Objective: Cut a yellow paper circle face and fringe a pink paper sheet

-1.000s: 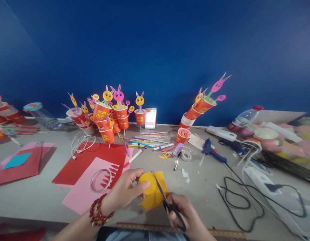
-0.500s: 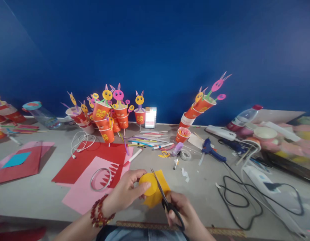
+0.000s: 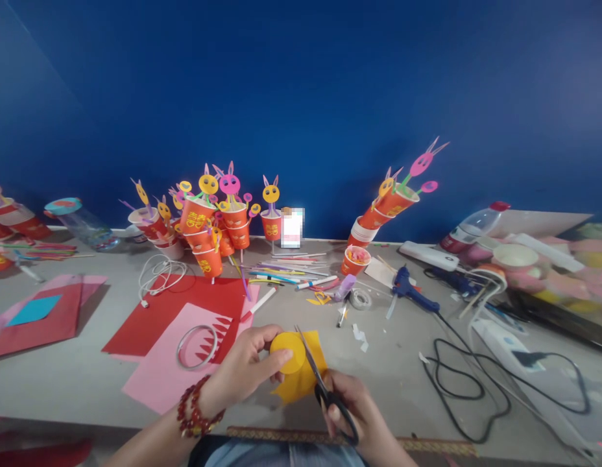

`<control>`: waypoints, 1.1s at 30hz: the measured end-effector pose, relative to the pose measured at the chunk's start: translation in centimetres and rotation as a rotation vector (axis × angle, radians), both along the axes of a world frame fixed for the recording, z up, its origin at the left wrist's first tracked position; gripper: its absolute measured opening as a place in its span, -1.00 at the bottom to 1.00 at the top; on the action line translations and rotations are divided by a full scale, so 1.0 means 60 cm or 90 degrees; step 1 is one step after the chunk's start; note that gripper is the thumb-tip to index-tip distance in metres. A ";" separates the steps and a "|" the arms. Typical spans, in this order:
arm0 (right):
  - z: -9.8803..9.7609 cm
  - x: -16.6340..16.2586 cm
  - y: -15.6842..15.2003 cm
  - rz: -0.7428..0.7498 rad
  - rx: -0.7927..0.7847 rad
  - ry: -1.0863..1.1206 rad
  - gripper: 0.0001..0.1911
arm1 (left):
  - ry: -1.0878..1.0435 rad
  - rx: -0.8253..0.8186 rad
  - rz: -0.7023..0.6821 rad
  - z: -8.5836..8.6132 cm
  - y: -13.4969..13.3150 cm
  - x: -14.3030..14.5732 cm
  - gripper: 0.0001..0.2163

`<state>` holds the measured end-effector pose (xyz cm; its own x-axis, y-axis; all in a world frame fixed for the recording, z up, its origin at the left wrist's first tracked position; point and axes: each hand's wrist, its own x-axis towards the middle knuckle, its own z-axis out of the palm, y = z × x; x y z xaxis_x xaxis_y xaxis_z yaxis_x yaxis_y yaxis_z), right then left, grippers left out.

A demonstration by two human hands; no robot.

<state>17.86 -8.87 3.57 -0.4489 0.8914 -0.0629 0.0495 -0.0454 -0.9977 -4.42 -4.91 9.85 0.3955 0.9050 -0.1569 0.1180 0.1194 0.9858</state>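
Head view crops right hand (image 3: 365,420), fingers (image 3: 333,420) closed on scissors (image 3: 322,385); left hand (image 3: 245,366) pinches yellow paper (image 3: 301,381); bare bench (image 3: 396,379) rightward.

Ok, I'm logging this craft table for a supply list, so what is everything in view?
yellow paper sheet: one, yellow, between the hands
black-handled scissors: one, black, blades in the sheet
red paper sheets: at least two, red, left of centre and far left
pink paper sheets: two, pink, touching the red ones
orange paper cups with bunny toppers: many, orange, at the back
coloured pens: pile, mixed, behind the hands
blue glue gun: one, blue, right of centre
clear plastic bottle with red cap: one, clear, back right
left hand: one, beaded wrist, grips the sheet
right hand: one, holds the scissors
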 end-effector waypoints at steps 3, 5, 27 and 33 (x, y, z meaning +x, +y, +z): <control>0.001 -0.001 0.000 -0.002 -0.008 -0.003 -0.35 | -0.003 0.004 0.003 -0.002 0.000 0.000 -0.69; 0.002 -0.001 0.001 -0.008 -0.006 -0.007 -0.35 | 0.003 0.007 -0.001 -0.002 0.000 0.000 -0.68; 0.010 0.000 0.003 0.013 -0.004 -0.009 -0.34 | 0.006 -0.005 -0.036 0.003 0.002 -0.006 -0.68; 0.008 0.003 0.001 0.012 0.001 -0.013 -0.35 | 0.004 -0.013 -0.033 0.010 0.003 -0.003 -0.70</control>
<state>18.03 -8.83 4.05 -0.4640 0.8831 -0.0702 0.0707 -0.0421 -0.9966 -4.60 -4.74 10.42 0.4408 0.8797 -0.1786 0.1314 0.1336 0.9823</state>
